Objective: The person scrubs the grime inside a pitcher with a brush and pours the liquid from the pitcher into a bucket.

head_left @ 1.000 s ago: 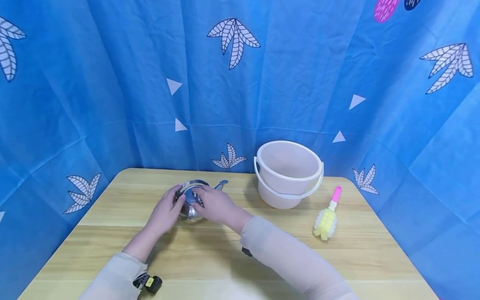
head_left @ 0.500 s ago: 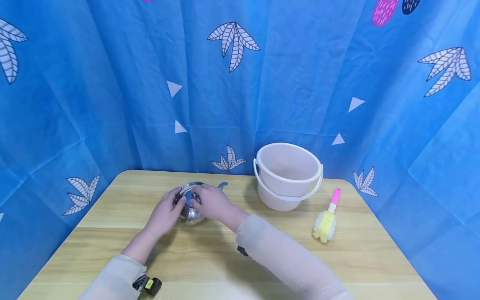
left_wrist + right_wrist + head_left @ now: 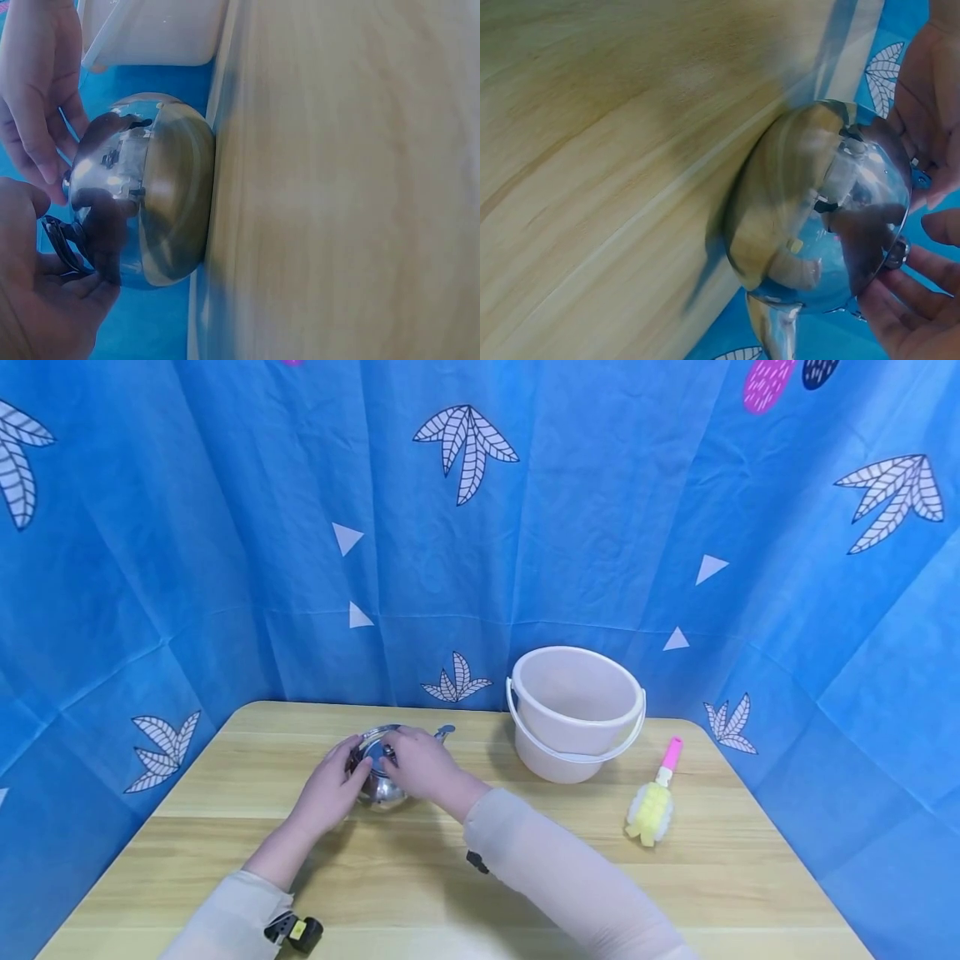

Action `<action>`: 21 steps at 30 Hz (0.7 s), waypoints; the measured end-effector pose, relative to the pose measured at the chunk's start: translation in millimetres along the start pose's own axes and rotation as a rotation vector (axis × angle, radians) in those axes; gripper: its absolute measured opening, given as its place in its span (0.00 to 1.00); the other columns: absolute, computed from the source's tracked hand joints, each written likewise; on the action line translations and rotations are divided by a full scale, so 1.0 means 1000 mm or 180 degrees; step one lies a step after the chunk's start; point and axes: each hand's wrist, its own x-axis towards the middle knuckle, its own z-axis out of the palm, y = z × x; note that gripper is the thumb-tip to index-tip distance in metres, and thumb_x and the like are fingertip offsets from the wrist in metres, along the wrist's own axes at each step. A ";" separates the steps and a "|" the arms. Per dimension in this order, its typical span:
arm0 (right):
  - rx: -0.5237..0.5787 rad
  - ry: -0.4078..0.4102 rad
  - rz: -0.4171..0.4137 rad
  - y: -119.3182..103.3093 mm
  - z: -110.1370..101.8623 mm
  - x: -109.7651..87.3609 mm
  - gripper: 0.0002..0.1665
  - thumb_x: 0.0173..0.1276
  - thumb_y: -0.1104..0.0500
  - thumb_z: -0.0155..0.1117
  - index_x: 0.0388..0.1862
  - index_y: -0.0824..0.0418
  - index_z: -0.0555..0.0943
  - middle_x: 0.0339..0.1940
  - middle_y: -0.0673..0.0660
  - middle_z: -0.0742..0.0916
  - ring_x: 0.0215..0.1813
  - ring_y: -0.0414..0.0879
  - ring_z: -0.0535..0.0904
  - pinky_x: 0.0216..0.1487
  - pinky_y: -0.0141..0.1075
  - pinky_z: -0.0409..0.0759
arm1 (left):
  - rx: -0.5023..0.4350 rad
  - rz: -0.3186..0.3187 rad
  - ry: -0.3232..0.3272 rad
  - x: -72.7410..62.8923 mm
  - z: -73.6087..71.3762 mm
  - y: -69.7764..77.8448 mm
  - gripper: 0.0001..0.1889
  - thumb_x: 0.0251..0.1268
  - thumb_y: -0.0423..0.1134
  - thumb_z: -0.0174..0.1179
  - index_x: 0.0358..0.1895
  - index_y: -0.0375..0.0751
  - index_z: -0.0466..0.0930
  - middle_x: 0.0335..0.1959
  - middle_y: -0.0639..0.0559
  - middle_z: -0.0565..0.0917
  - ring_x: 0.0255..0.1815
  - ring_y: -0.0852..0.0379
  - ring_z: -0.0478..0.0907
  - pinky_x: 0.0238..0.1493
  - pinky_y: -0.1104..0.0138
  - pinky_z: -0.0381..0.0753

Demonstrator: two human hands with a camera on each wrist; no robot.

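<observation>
A shiny metal kettle [image 3: 382, 792] stands upright on the wooden table, its spout [image 3: 445, 732] pointing to the back right. On its left side, my left hand [image 3: 330, 789] grips the kettle at the handle, thumb over the top; the left wrist view shows the handle's mount [image 3: 66, 241] between thumb and fingers. From the right, my right hand [image 3: 427, 764] reaches over the top and pinches the small lid knob [image 3: 898, 253] with its fingertips. The lid appears to sit on the kettle. Part of the handle and lid is hidden by the hands.
A white bucket [image 3: 558, 739] with its bail handle hanging down in front stands at the back, right of the kettle. Farther right lies a sponge brush [image 3: 650, 812] with a pink handle. Blue patterned curtain [image 3: 450, 568] surrounds the table [image 3: 360, 893] at the back and sides.
My right hand and forearm have shifted slightly left over the kettle. My left hand keeps its hold, and the kettle stays where it was. The head view has tilted a little.
</observation>
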 end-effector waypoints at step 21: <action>-0.0136 0.0133 0.0071 -0.005 0.005 0.005 0.16 0.73 0.54 0.64 0.58 0.52 0.84 0.52 0.51 0.87 0.51 0.47 0.82 0.55 0.33 0.81 | -0.0180 -0.0096 -0.0030 -0.001 -0.001 0.003 0.31 0.81 0.44 0.47 0.75 0.25 0.56 0.72 0.24 0.61 0.71 0.28 0.62 0.71 0.40 0.61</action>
